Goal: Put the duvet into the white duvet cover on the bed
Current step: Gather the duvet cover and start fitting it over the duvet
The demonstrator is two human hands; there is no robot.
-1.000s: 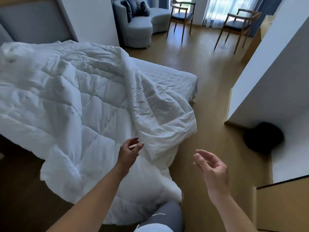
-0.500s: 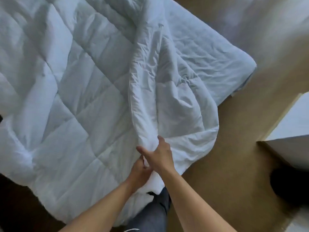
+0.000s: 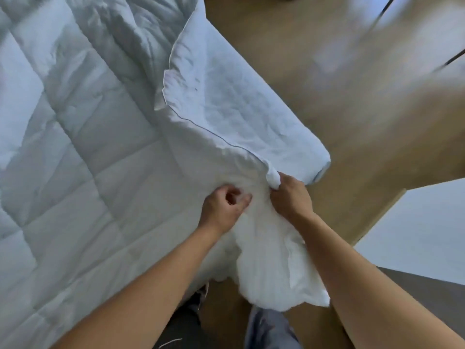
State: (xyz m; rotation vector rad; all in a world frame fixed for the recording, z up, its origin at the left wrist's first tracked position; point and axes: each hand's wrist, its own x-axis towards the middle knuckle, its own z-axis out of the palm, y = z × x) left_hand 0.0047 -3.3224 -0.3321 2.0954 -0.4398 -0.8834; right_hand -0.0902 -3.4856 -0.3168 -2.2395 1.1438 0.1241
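While the quilted white duvet (image 3: 88, 159) fills the whole left half of the frame, I see it lying spread on the bed (image 3: 239, 96). Its piped edge runs on a diagonal from top centre down to the middle. Right of that edge the bed's pale sheet is bare, out to its rounded corner at centre right. I can't pick out a separate cover. Wooden floor (image 3: 352, 96) takes the upper right, blurred. A white furniture panel (image 3: 415, 235) sits at the right edge.

Both bare forearms come in from the bottom. A bunched duvet corner (image 3: 271, 273) hangs off the bed's near edge between them, at lower centre.

The right grip (image 3: 289, 197) sits just right of centre, clamped on a wad of the duvet's edge, with fabric poking out above the knuckles. The left grip (image 3: 224, 205) is just beside it, fingers curled against the duvet surface. Can't tell whether it has caught a fold. The two grips are near each other, not touching.

Trouser legs (image 3: 269, 331) show at bottom centre, over the floor.
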